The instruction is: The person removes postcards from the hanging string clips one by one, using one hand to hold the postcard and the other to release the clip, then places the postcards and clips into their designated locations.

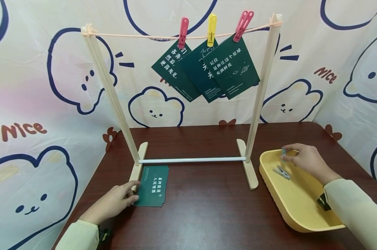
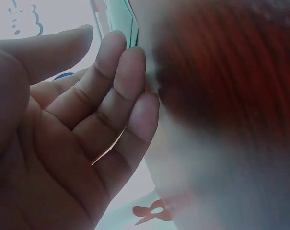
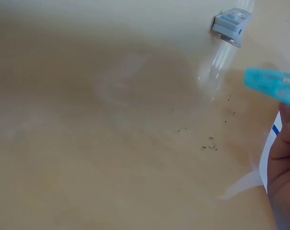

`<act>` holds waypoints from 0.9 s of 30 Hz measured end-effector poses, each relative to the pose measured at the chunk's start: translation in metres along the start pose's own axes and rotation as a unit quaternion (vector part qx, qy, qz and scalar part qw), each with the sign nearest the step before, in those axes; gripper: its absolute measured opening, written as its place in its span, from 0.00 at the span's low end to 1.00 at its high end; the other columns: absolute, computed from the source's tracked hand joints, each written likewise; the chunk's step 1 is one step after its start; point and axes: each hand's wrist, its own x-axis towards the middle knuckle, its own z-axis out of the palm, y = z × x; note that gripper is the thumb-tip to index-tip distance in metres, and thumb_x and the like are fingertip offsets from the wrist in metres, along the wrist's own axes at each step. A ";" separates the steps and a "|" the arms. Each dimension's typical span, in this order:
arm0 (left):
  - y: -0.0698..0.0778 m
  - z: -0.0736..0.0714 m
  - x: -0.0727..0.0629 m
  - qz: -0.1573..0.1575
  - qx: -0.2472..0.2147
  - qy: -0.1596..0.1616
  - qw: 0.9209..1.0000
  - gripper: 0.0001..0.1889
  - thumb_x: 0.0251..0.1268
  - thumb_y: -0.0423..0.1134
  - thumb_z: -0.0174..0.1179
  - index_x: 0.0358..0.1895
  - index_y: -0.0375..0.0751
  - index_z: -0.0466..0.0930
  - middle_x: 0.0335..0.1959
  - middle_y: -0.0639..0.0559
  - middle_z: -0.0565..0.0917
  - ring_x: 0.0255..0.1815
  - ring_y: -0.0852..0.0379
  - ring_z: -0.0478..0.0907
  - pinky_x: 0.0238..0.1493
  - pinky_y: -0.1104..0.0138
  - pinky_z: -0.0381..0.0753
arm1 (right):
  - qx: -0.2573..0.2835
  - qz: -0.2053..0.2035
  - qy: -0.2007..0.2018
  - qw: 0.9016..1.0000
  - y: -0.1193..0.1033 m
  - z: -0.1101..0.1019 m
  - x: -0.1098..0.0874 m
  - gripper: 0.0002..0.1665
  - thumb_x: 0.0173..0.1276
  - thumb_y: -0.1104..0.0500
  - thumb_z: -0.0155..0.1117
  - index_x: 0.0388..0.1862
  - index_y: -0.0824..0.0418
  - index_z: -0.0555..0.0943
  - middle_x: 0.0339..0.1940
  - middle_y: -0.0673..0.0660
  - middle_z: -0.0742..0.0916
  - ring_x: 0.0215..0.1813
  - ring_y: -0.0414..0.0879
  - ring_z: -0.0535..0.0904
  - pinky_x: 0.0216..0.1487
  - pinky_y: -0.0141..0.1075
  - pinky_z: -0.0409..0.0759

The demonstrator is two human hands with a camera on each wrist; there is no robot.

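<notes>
Between thumb and fingertips, my right hand (image 1: 307,161) pinches a light-blue clothespin (image 1: 283,152) over the far end of a yellow tray (image 1: 296,198). The right wrist view shows the turquoise end of this clothespin (image 3: 264,85) sticking out from the fingers. Below it in the tray lies a grey-blue clothespin (image 1: 281,172). My left hand (image 1: 111,203) is at the left edge of a small stack of dark green printed cards (image 1: 150,189), its fingers loosely bent. In the left wrist view the fingertips (image 2: 130,64) overlap the cards' edge (image 2: 123,21).
A wooden rack with a left post (image 1: 110,86), right post (image 1: 263,90) and white crossbar (image 1: 191,160) stands on the brown table (image 1: 207,205). From its string (image 1: 138,35) hang three green cards (image 1: 233,67) by red and yellow clothespins (image 1: 211,31). A patterned cloth hangs behind.
</notes>
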 end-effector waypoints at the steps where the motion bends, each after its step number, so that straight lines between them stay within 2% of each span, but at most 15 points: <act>1: 0.000 -0.001 0.000 0.002 -0.001 0.001 1.000 0.24 0.64 0.33 0.64 0.63 0.37 0.72 0.22 0.57 0.76 0.23 0.59 0.72 0.24 0.66 0.72 | 0.001 0.002 -0.004 1.000 0.000 0.000 0.000 0.30 0.62 0.45 0.71 0.55 0.62 0.80 0.46 0.63 0.84 0.29 0.48 0.80 0.26 0.39 0.75; 5: -0.001 -0.003 0.003 0.017 -0.003 0.007 1.000 0.23 0.65 0.33 0.63 0.63 0.38 0.72 0.22 0.58 0.76 0.23 0.59 0.72 0.23 0.66 0.72 | -0.005 -0.004 -0.018 1.000 0.001 0.002 0.000 0.27 0.61 0.45 0.72 0.52 0.62 0.82 0.40 0.57 0.85 0.31 0.47 0.77 0.27 0.38 0.75; 12: 0.001 -0.008 0.006 0.031 -0.001 0.017 0.999 0.23 0.66 0.34 0.62 0.63 0.38 0.72 0.23 0.57 0.77 0.24 0.59 0.72 0.25 0.66 0.72 | -0.035 -0.039 -0.030 0.998 0.003 0.006 0.004 0.24 0.57 0.46 0.75 0.46 0.60 0.85 0.39 0.53 0.87 0.44 0.52 0.78 0.42 0.44 0.73; 22: 0.007 -0.014 0.007 0.029 -0.004 0.022 0.999 0.24 0.67 0.35 0.62 0.65 0.39 0.70 0.25 0.57 0.78 0.26 0.59 0.73 0.27 0.65 0.74 | -0.051 -0.043 -0.036 0.997 0.001 0.007 0.005 0.30 0.56 0.44 0.75 0.49 0.64 0.84 0.41 0.56 0.87 0.52 0.59 0.78 0.51 0.55 0.73; 27: 0.011 -0.018 0.010 0.037 -0.001 0.036 0.999 0.24 0.67 0.35 0.62 0.65 0.39 0.70 0.27 0.56 0.79 0.26 0.58 0.73 0.27 0.65 0.74 | -0.054 -0.050 -0.034 0.997 0.000 0.006 0.005 0.27 0.57 0.47 0.75 0.48 0.64 0.85 0.41 0.57 0.87 0.51 0.60 0.78 0.52 0.57 0.72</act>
